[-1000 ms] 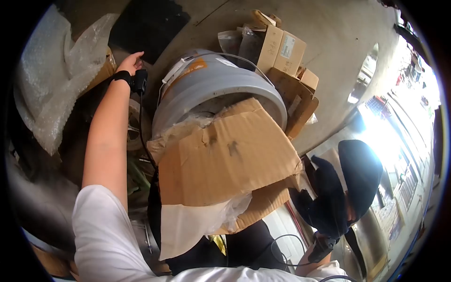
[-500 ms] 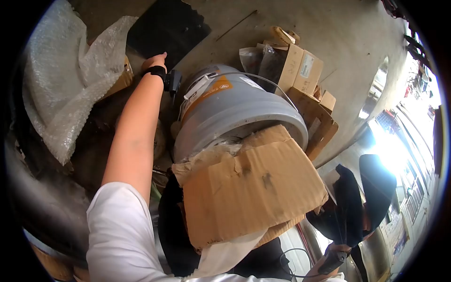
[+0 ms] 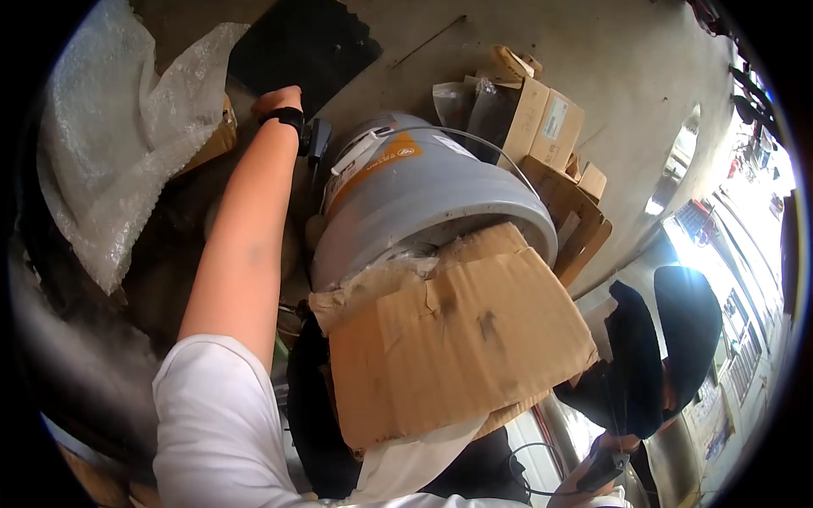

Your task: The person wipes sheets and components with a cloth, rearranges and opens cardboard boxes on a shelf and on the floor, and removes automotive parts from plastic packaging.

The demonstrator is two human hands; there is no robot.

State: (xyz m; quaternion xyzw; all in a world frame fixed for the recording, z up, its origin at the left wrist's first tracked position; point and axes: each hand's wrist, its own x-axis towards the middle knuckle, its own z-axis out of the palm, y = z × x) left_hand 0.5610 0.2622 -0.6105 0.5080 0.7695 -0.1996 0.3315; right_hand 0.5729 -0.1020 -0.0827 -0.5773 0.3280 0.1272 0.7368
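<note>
My left arm stretches forward, and my left hand (image 3: pixel 278 102) is closed at the near edge of a dark, ragged-edged black sheet (image 3: pixel 309 46). Its fingertips are hidden. My right hand (image 3: pixel 622 443), low on the right, grips black, curved, flap-like pieces (image 3: pixel 635 364) whose exact kind I cannot make out. Between my arms a tilted grey plastic bucket (image 3: pixel 432 190) with an orange label and wire handle lies mouth towards me. A torn piece of brown cardboard (image 3: pixel 457 339) covers part of its opening.
Bubble wrap (image 3: pixel 127 144) is heaped at the left, beside a brown box (image 3: pixel 216 144). Beyond the bucket are opened cardboard boxes (image 3: pixel 546 123) and clear plastic. A thin stick (image 3: pixel 429 41) lies on the concrete floor (image 3: pixel 627 76). Strong light comes from the right.
My left hand has turned slightly and its thumb no longer sticks out. The black pieces in my right hand have shifted a little to the right. The bucket and cardboard stay nearly the same.
</note>
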